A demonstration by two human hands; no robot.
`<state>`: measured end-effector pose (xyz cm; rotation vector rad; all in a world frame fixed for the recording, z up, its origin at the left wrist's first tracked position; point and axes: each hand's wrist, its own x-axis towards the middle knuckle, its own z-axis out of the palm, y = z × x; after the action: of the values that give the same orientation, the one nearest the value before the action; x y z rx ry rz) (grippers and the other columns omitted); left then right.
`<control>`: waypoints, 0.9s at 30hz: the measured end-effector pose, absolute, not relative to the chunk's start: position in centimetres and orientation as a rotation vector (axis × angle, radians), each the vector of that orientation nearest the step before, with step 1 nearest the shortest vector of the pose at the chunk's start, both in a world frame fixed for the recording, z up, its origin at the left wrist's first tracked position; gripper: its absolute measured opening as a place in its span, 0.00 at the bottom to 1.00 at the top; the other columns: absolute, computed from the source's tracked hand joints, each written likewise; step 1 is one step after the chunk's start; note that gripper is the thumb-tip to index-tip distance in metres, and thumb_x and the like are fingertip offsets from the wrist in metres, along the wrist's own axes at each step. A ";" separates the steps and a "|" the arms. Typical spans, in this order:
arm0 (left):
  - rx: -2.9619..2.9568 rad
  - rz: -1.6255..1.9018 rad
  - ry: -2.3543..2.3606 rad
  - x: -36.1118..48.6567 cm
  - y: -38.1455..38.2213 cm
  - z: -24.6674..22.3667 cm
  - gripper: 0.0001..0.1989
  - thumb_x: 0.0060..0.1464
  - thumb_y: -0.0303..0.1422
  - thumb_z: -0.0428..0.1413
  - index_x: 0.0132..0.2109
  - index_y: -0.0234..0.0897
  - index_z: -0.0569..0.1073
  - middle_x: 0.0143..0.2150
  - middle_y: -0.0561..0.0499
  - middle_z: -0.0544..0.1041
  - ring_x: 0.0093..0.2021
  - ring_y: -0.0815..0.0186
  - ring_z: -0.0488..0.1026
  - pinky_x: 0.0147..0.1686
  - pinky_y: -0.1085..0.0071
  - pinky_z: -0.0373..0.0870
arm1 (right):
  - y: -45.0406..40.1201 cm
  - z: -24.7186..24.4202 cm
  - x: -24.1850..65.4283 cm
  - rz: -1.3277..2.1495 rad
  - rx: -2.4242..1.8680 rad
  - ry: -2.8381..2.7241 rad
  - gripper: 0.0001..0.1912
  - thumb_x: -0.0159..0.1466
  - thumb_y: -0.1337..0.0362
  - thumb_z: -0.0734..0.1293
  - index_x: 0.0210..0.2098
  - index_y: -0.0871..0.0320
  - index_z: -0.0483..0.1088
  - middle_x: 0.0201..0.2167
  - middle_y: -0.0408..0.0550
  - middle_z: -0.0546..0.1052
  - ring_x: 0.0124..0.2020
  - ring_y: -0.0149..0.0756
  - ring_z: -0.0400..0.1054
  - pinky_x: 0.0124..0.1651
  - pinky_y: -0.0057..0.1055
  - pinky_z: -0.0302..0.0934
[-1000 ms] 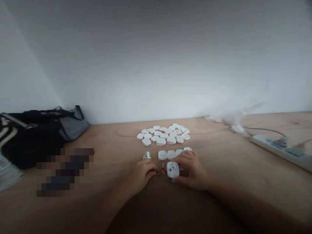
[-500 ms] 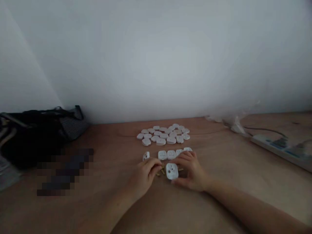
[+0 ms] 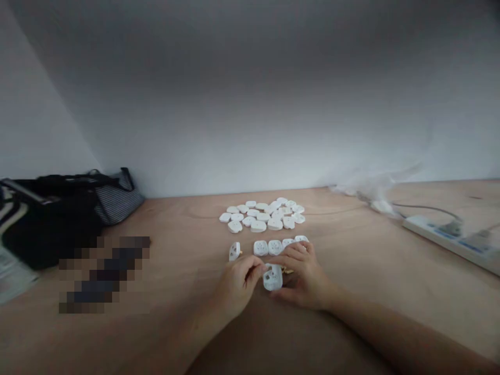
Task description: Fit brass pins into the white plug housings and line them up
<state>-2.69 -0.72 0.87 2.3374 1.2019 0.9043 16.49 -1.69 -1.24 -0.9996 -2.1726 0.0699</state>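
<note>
My right hand (image 3: pixel 307 276) grips a white plug housing (image 3: pixel 272 279) by its edges, thumb below and fingers above, its open side with recesses facing me. My left hand (image 3: pixel 241 285) pinches at the housing's upper left edge; what sits between thumb and finger is too small to make out. Several brass-coloured pins (image 3: pixel 287 270) lie partly hidden behind the held housing and my right hand. Just beyond my left hand a white plug piece (image 3: pixel 234 251) stands on its side. A row of white plug housings (image 3: pixel 260 248) lies beyond my right fingers.
Farther back on the wooden table (image 3: pixel 187 239) lies a cluster of white plug covers (image 3: pixel 258 226). A power strip (image 3: pixel 449 237) with plugged-in cords and a clear plastic bag (image 3: pixel 377 195) are at right. At left sit a black bag (image 3: pixel 50 219) and a blurred-out dark object (image 3: pixel 105 273).
My left hand has moved right, from over the brass pins to the housing's edge. The held housing has shifted slightly left and down and tilted. The picture is brighter on the table.
</note>
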 end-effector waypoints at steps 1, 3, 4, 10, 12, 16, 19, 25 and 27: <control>2.312 0.891 1.208 -2.7 -0.7 0.8 0.12 0.57 0.34 0.48 0.29 0.35 0.70 0.24 0.53 0.71 0.25 0.68 0.67 0.26 0.75 0.62 | -1.7 -1.2 16.5 0.071 -0.998 -2.177 0.25 0.48 0.51 0.71 0.44 0.52 0.69 0.38 0.46 0.75 0.42 0.42 0.64 0.48 0.42 0.45; 2.254 0.882 1.210 -2.7 -0.5 0.7 0.12 0.57 0.34 0.49 0.29 0.35 0.70 0.23 0.54 0.70 0.24 0.68 0.66 0.25 0.75 0.61 | -1.8 -1.3 16.4 0.061 -1.002 -2.184 0.25 0.49 0.51 0.71 0.44 0.52 0.69 0.38 0.46 0.75 0.42 0.42 0.64 0.49 0.43 0.45; 2.226 0.884 1.206 -2.7 -0.5 0.7 0.12 0.57 0.35 0.49 0.28 0.34 0.70 0.22 0.54 0.70 0.24 0.69 0.66 0.25 0.75 0.61 | -1.8 -1.2 16.4 0.056 -1.006 -2.185 0.25 0.49 0.52 0.71 0.45 0.52 0.69 0.38 0.46 0.75 0.42 0.43 0.64 0.49 0.43 0.45; 2.098 0.933 1.197 -2.4 -0.4 0.3 0.09 0.54 0.36 0.52 0.30 0.35 0.69 0.23 0.55 0.70 0.24 0.69 0.67 0.24 0.76 0.61 | -1.8 -1.1 16.3 0.054 -1.016 -2.199 0.26 0.49 0.50 0.71 0.45 0.51 0.69 0.37 0.46 0.74 0.42 0.43 0.64 0.49 0.43 0.45; 2.074 0.974 1.211 -2.3 -0.4 0.1 0.09 0.53 0.37 0.54 0.33 0.35 0.68 0.23 0.55 0.70 0.24 0.69 0.67 0.23 0.76 0.62 | -1.8 -1.1 16.3 0.061 -1.014 -2.192 0.25 0.49 0.50 0.71 0.45 0.51 0.69 0.36 0.45 0.74 0.41 0.42 0.64 0.48 0.42 0.46; 2.095 1.007 1.220 -2.3 -0.5 0.1 0.10 0.53 0.38 0.55 0.36 0.34 0.70 0.27 0.52 0.73 0.26 0.67 0.69 0.26 0.75 0.64 | -1.8 -1.2 16.3 0.032 -0.981 -2.201 0.26 0.50 0.50 0.71 0.46 0.51 0.69 0.35 0.45 0.74 0.41 0.42 0.64 0.50 0.43 0.45; 2.118 0.952 1.194 -2.4 -0.6 0.3 0.12 0.55 0.39 0.52 0.36 0.35 0.73 0.29 0.50 0.76 0.29 0.66 0.71 0.28 0.74 0.65 | -1.9 -1.3 16.1 0.001 -0.959 -2.214 0.26 0.51 0.50 0.70 0.47 0.51 0.68 0.36 0.45 0.74 0.41 0.41 0.64 0.50 0.43 0.45; 2.028 0.927 1.187 -2.5 -0.5 0.4 0.13 0.55 0.40 0.52 0.35 0.34 0.73 0.30 0.50 0.77 0.29 0.64 0.72 0.29 0.72 0.66 | -1.8 -1.3 16.2 0.036 -0.944 -2.191 0.27 0.50 0.50 0.70 0.48 0.50 0.68 0.36 0.45 0.74 0.41 0.42 0.64 0.51 0.44 0.44; 1.992 0.957 1.177 -2.6 -0.4 0.1 0.13 0.54 0.40 0.54 0.39 0.34 0.71 0.30 0.50 0.77 0.30 0.64 0.73 0.29 0.72 0.67 | -1.8 -1.3 16.2 0.039 -0.943 -2.188 0.27 0.50 0.50 0.70 0.48 0.50 0.68 0.36 0.45 0.74 0.41 0.42 0.64 0.51 0.44 0.44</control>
<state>-2.57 -0.37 0.05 1.9918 1.1772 0.9573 16.19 -1.83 -1.29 -0.9433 -2.1884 0.0387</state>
